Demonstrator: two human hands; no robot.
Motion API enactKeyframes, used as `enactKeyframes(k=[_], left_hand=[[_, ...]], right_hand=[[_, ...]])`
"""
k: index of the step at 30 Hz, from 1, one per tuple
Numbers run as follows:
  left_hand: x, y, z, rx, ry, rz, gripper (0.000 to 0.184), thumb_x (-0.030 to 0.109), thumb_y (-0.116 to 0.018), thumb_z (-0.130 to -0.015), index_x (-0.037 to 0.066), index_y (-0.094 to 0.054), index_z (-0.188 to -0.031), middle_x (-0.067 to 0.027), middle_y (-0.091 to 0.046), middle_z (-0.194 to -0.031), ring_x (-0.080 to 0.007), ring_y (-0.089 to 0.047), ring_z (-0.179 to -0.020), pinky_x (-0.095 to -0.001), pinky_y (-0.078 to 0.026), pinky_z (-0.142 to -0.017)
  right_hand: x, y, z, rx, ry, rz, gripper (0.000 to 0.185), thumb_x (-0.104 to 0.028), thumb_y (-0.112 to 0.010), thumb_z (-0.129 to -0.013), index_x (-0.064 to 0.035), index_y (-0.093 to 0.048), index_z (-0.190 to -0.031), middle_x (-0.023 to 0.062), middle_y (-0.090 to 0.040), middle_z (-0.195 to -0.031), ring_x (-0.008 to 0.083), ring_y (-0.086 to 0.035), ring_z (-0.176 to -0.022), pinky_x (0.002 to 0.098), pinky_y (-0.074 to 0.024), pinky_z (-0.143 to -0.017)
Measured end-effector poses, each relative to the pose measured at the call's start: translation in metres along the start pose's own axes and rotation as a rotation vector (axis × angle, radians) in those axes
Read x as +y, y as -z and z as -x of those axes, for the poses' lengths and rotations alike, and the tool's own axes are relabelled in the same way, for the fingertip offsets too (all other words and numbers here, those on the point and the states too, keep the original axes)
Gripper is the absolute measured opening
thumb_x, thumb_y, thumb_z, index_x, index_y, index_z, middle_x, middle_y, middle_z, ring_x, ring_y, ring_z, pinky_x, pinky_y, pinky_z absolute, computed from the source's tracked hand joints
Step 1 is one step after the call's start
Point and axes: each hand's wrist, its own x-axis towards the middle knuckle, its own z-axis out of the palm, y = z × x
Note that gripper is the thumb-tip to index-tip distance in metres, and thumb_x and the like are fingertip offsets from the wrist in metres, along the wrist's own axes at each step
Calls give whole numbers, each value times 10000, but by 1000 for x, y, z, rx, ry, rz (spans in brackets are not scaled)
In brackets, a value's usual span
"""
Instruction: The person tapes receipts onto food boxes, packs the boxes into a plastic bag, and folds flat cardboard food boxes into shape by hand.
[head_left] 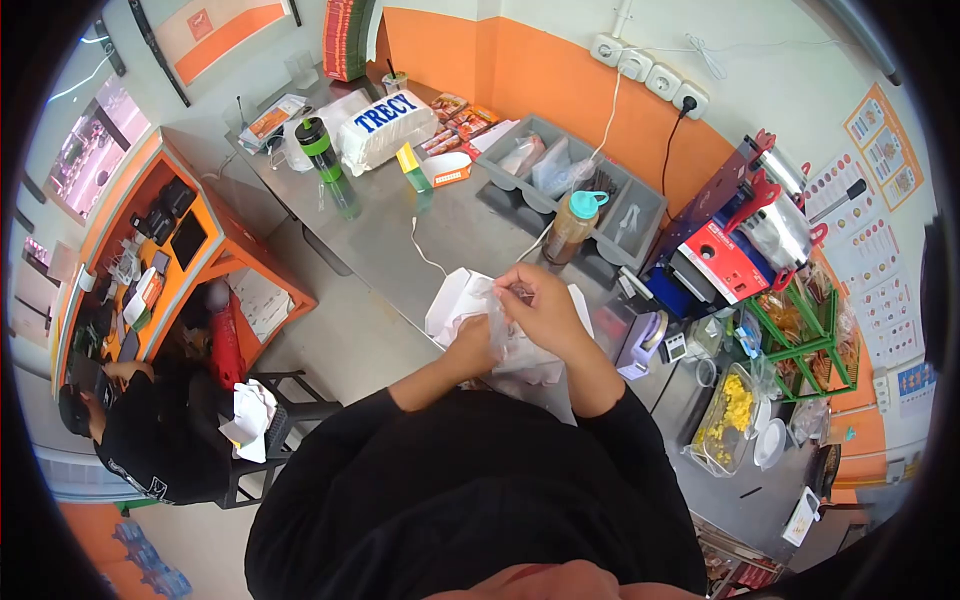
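Note:
A clear plastic bag (512, 350) hangs between my two hands, close to my body at the table's front edge. My right hand (545, 308) pinches the upper part of the bag between thumb and fingers. Lower and to the left, my left hand (474, 347) is closed around the side of the bag; its fingertips are partly hidden by the plastic. What the bag holds, if anything, I cannot make out. Behind and beneath the hands is an open white cardboard box (458, 297), partly covered by them.
A bottle with a turquoise lid (572, 228) stands beyond my hands, before a grey compartment tray (625, 215). To the right are a tape dispenser (642, 345) and a container of yellow food (728, 415). A green bottle (318, 150) stands back left. A person (160, 430) sits at left.

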Motion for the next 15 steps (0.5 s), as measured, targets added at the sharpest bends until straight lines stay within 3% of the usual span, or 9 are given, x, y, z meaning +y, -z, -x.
enactKeyframes(k=[2, 3, 5, 6, 8, 9, 11, 13, 15], left_hand=[[-12, -3, 2, -62, 145, -55, 295, 211, -673, -834, 42, -627, -1071, -182, -655, -1011, -372, -616, -1016, -462, -459, -882], [-11, 2, 1, -67, 113, -97, 274, 173, -643, -831, 36, -626, -1067, -195, -657, -970, -373, -627, -973, -462, -469, -863], [-9, 7, 0, -68, 80, -137, 258, 134, -612, -828, 29, -626, -1063, -209, -660, -929, -375, -638, -930, -462, -480, -844], [-8, 7, 2, -24, 80, -90, 265, 101, -606, -796, 20, -624, -1047, -217, -656, -947, -394, -625, -932, -460, -476, -837], [-10, 5, 3, 18, 80, -39, 275, 67, -600, -763, 11, -621, -1031, -226, -652, -966, -413, -613, -933, -459, -472, -830], [-14, 2, 4, 20, 134, -40, 286, 74, -602, -757, 7, -619, -1034, -226, -651, -985, -414, -612, -941, -460, -471, -833], [-20, -4, 7, 9, 189, -42, 298, 80, -603, -750, 4, -616, -1037, -226, -650, -1004, -415, -611, -948, -461, -470, -836], [-25, -13, 5, 71, 78, 127, 302, 88, -612, -746, -1, -617, -1035, -206, -647, -978, -412, -611, -943, -476, -466, -839], [-55, -41, 15, 83, 81, 36, 294, 88, -616, -743, 10, -625, -1026, -197, -639, -969, -403, -606, -956, -476, -455, -865]], right_hand=[[-11, 7, 1, 17, 267, 15, 204, -66, -667, -879, -14, -589, -1060, 80, -584, -1020, 111, -566, -649, 215, -439, -517], [-18, 18, 4, 13, 271, 19, 204, -66, -667, -879, -14, -589, -1060, 80, -584, -1020, 111, -566, -649, 215, -439, -517], [-27, 53, 19, 92, 243, 250, 541, -155, -767, -807, -25, -514, -1266, 133, -488, -1234, 179, -614, -820, 255, -493, -595], [-20, 70, 24, 89, 244, 252, 541, -155, -767, -807, -25, -514, -1266, 133, -488, -1234, 179, -614, -820, 255, -493, -595], [10, 93, 34, -123, 41, 594, 971, -303, -882, -671, -19, -345, -1427, 176, -409, -1359, 253, -563, -1063, 342, -518, -798], [35, 84, 38, -190, -123, 406, 1222, -390, -931, -543, 20, -246, -1468, 185, -357, -1401, 302, -501, -1144, 394, -489, -882], [100, 47, 34, -249, 360, 506, 1142, -290, -909, -584, -6, -253, -1475, 209, -357, -1418, 332, -495, -1184, 387, -482, -909], [103, 5, 32, -214, 10, 292, 1029, -174, -844, -645, -30, -259, -1480, 229, -400, -1412, 351, -480, -1250, 385, -460, -955], [131, -18, 32, -150, 62, 337, 974, -122, -799, -673, -43, -262, -1482, 232, -446, -1378, 354, -497, -1243, 380, -457, -962]])
